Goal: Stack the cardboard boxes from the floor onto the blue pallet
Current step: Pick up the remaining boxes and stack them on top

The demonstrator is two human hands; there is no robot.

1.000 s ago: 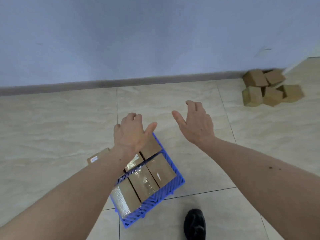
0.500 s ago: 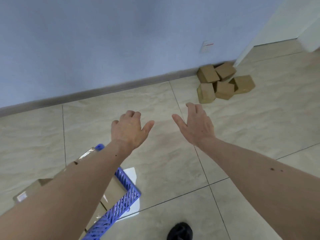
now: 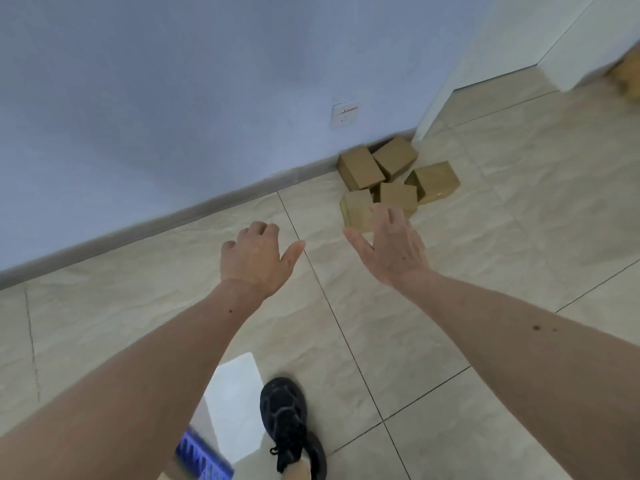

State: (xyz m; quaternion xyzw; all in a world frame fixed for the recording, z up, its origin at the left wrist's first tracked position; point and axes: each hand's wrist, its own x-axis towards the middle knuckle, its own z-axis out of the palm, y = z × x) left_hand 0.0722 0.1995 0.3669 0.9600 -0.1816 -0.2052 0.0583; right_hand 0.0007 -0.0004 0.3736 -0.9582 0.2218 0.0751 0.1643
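Both hands are empty, fingers loosely spread: the left hand (image 3: 254, 259) and right hand (image 3: 391, 247) reach forward over the floor (image 3: 485, 258). Five cardboard boxes (image 3: 391, 178) wait heaped against the wall, unstacked. Only a corner of the blue pallet (image 3: 202, 460) shows; its load is hidden.

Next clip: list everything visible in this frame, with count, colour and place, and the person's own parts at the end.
cardboard boxes: five, brown, heaped on the floor by the wall corner.
blue pallet: one, blue, only a corner shows at the bottom edge.
wall socket: one, white, on the wall above the boxes.
wall: blue-grey, with a grey skirting along its foot.
floor: beige tiles, with a bright reflection near the shoe.
brown object: at the far right edge, too blurred to identify.
shoe: one, black, bottom centre.
left hand: open, empty, held over the floor.
right hand: open, empty, reaching toward the boxes.
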